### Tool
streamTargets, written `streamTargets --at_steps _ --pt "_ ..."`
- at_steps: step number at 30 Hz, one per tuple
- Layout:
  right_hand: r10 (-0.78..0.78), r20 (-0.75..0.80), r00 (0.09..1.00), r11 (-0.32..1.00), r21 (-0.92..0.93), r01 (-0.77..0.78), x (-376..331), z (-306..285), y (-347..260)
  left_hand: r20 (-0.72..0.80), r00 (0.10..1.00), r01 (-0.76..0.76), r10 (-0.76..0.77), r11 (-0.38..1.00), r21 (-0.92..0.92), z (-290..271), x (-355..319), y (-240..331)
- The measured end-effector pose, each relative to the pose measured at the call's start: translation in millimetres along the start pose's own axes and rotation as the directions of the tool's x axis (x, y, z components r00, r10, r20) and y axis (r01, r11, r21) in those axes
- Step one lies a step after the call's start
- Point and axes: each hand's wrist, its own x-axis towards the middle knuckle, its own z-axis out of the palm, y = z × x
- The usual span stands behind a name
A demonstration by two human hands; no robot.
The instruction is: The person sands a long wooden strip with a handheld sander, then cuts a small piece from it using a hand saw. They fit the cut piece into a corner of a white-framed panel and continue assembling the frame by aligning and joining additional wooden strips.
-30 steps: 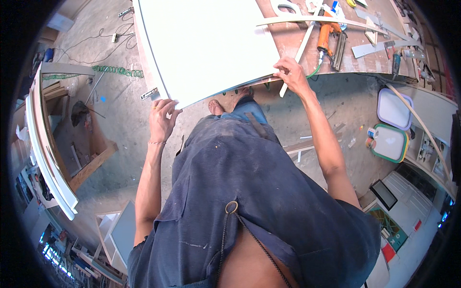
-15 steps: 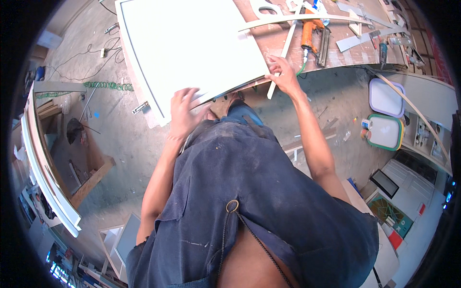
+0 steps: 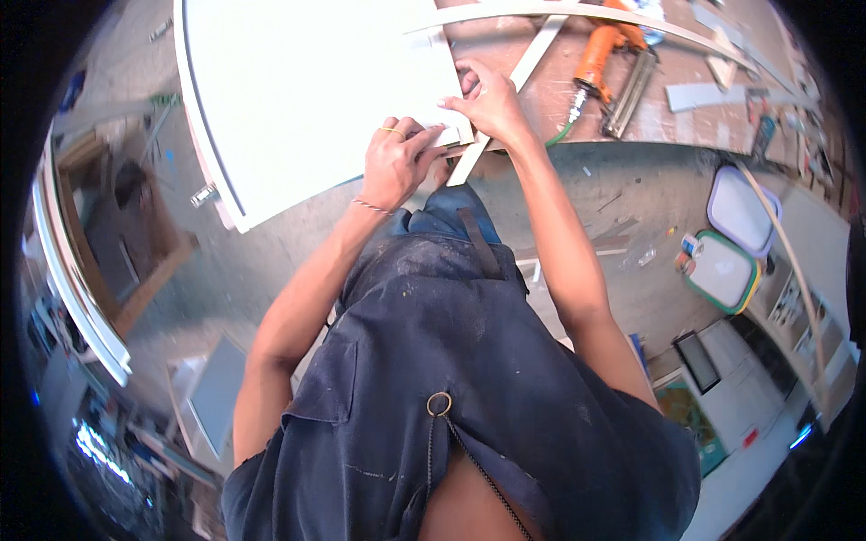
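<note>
Since the earlier frame, both hands are converging on the near right corner of the white panel (image 3: 316,99); the left hand, previously out along the panel's near edge, is now lying just beside the right one.

White panel: large, flat, with a dark strip running along its left edge. It is resting on the brown workbench (image 3: 649,117) and overhanging the bench's near edge above the concrete floor (image 3: 631,194).

Dark blue work apron (image 3: 451,397): it is filling the lower middle of the view, flecked with pale spots, with a metal ring at the chest.

Curved white strip (image 3: 577,13): it is arcing across the far part of the workbench, beyond the panel's right edge.

Orange nail gun (image 3: 603,56): it is lying on the workbench right of the hands, with a green hose leaving its near end.

Narrow pale batten (image 3: 505,104): it is running diagonally from the bench's near edge, passing under the right hand.

Left hand (image 3: 397,167): it is pressing on the panel's near right corner, fingers curled together over the edge, a ring on one finger and a cord at the wrist.

Right hand (image 3: 487,104): it is touching the same corner from the right, fingers bent and close together on the panel's edge.
</note>
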Motion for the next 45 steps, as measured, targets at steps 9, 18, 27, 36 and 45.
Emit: streamTargets --at_steps 9,18,27,36,45 --pt "-0.130 0.063 0.990 0.990 0.059 0.126 -5 -10 -7 0.097 0.986 0.132 -0.135 0.991 0.029 -12 0 11" --pt "-0.067 0.242 0.968 0.993 0.106 0.042 -1 -25 -1 0.108 0.975 0.192 -0.193 0.981 0.021 -8 5 13" --pt "-0.254 0.420 0.871 0.967 0.108 0.230 -4 -45 1 0.143 0.965 0.219 -0.218 0.976 0.008 -11 8 13" --pt "-0.317 0.539 0.780 0.935 0.038 0.353 -1 -49 5 0.191 0.953 0.242 -0.237 0.970 -0.003 -14 5 15" --pt "-0.371 0.503 0.781 0.919 0.078 0.386 -1 -46 10 0.151 0.962 0.226 -0.226 0.974 0.017 -13 11 10"
